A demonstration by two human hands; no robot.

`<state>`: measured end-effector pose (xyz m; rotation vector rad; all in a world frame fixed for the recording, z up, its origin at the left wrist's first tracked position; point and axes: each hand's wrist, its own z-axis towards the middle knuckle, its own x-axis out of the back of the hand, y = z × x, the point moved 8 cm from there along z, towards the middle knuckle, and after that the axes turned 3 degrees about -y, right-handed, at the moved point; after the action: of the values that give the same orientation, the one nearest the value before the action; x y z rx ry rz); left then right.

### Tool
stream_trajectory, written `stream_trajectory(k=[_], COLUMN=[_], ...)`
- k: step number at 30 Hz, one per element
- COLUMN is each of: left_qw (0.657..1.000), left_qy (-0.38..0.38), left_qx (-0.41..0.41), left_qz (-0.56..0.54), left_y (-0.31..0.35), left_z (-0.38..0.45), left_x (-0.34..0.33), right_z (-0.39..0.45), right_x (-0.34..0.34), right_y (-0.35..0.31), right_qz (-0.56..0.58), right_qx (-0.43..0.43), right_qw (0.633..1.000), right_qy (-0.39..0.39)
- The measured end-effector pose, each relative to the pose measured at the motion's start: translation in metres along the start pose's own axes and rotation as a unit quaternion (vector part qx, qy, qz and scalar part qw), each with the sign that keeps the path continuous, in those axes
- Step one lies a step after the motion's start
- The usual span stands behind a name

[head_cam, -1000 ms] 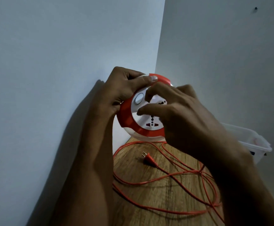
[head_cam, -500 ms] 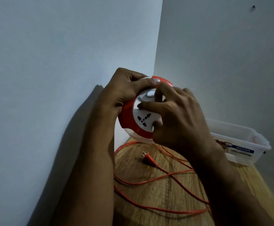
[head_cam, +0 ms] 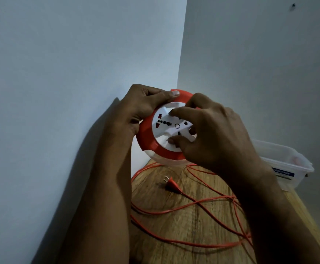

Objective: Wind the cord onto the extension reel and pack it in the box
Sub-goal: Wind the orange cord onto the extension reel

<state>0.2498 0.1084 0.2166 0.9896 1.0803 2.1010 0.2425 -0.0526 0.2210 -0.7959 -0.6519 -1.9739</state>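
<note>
wooden tabletop (head_cam: 174, 235) in the corner, long orange cord (head_cam: 199, 201) mostly loose, left hand (head_cam: 143, 109) gripping the round red-and-white extension reel (head_cam: 149, 143) aloft, right hand (head_cam: 212, 136) fingers clasping its hub, clear plastic box (head_cam: 288, 164) waiting, so winding's far from done.

— What's the surface?
— A wood-grain desk (head_cam: 174, 235) set into the wall corner.
— What lies on it?
— Loose orange cord (head_cam: 184, 208) in wide loops. Its plug (head_cam: 171, 185) lies inside the loops, prongs toward the corner. A clear plastic box (head_cam: 288, 168) sits right of the plug, near the desk's edge.
</note>
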Motion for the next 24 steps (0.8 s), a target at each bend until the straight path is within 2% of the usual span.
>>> stream_trajectory(k=[4, 6, 9, 15, 18, 24], left_qw=[1.0, 1.0, 0.999, 0.998, 0.997, 0.998], left_qy=[-0.003, -0.006, -0.018, -0.032, -0.051, -0.054], left_qx=[0.011, 0.022, 0.034, 0.046, 0.045, 0.032], left_qz=[0.004, 0.007, 0.011, 0.028, 0.037, 0.004], left_y=[-0.006, -0.009, -0.014, -0.034, -0.04, -0.035], left_z=[0.001, 0.003, 0.006, 0.014, 0.014, 0.014], left_x=[0.0, -0.003, -0.011, -0.021, -0.028, -0.03], right_z=[0.0, 0.0, -0.003, -0.013, -0.013, -0.005], right_x=[0.002, -0.007, -0.023, -0.044, -0.049, -0.052], right_y=[-0.002, -0.009, -0.015, -0.006, -0.005, 0.007], right_qz=[-0.017, 0.0, -0.032, -0.045, -0.052, -0.062], right_qx=[0.023, 0.071, 0.119, 0.09, 0.099, 0.112], right_qw=[0.999, 0.995, 0.984, 0.971, 0.973, 0.985], right_qy=[-0.026, -0.068, -0.128, -0.216, -0.2, -0.113])
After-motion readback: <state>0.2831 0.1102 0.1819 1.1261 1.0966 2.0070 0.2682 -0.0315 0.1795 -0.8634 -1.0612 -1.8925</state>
